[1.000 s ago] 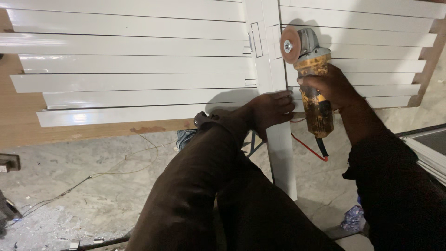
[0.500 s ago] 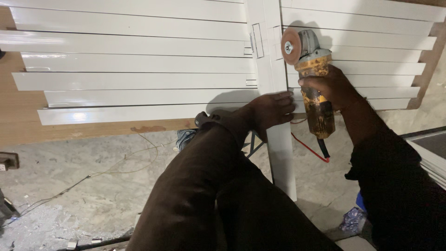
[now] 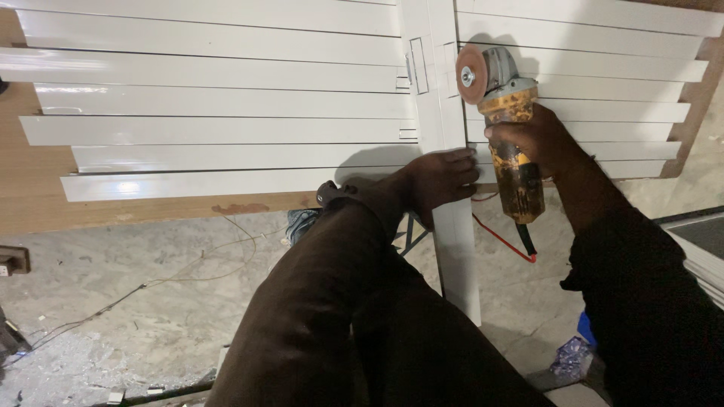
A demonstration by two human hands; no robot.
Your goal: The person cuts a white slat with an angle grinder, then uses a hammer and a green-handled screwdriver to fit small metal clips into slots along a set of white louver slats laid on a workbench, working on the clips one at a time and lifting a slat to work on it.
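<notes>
My right hand (image 3: pixel 537 137) is closed around the body of a worn yellow angle grinder (image 3: pixel 507 128). Its round cutting disc (image 3: pixel 470 73) stands close to the right edge of a long white strip (image 3: pixel 443 113) that runs away from me across several white slats (image 3: pixel 219 102). My left hand (image 3: pixel 440 179) lies flat on that strip, just below the grinder, fingers spread and pressing it down. Pencil lines are marked on the strip near the disc. Both arms wear dark sleeves.
The slats rest on a brown wooden board (image 3: pixel 30 203) set above a dusty concrete floor (image 3: pixel 121 316). A red cable (image 3: pixel 504 240) trails from the grinder. Thin wires, debris and a crumpled blue wrapper (image 3: pixel 570 356) lie on the floor. A metal stand leg (image 3: pixel 409 232) shows under the board.
</notes>
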